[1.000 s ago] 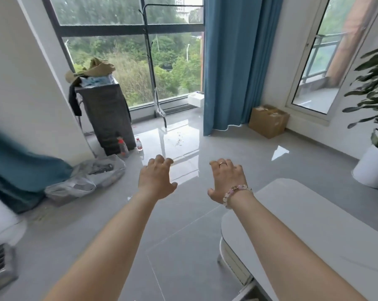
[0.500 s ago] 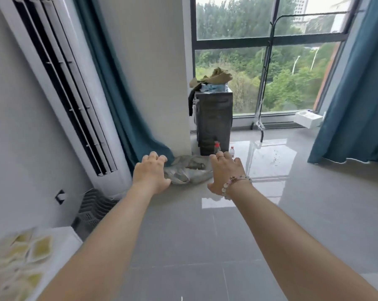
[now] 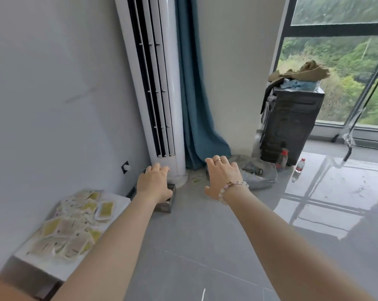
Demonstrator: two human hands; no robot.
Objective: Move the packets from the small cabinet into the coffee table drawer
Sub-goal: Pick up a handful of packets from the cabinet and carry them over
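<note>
Packets (image 3: 75, 222), yellow and pale, lie heaped on top of the small white cabinet (image 3: 118, 200) at lower left, against the wall. A tall white air conditioner (image 3: 162, 83) stands beyond it, with a blue curtain (image 3: 196, 105) just beside. Left hand (image 3: 154, 184) and right hand (image 3: 223, 177) are held out over the floor with fingers relaxed, holding nothing.

Air conditioner (image 3: 173, 94): smooth, glossy white plastic. Curtain (image 3: 194, 94) beside it: matt blue cloth. Floor (image 3: 194, 246) below it: glossy grey tile.

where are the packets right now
The packets lie spread on top of the small white cabinet at the head view's lower left, against the wall, nearer than the standing air conditioner.
</note>
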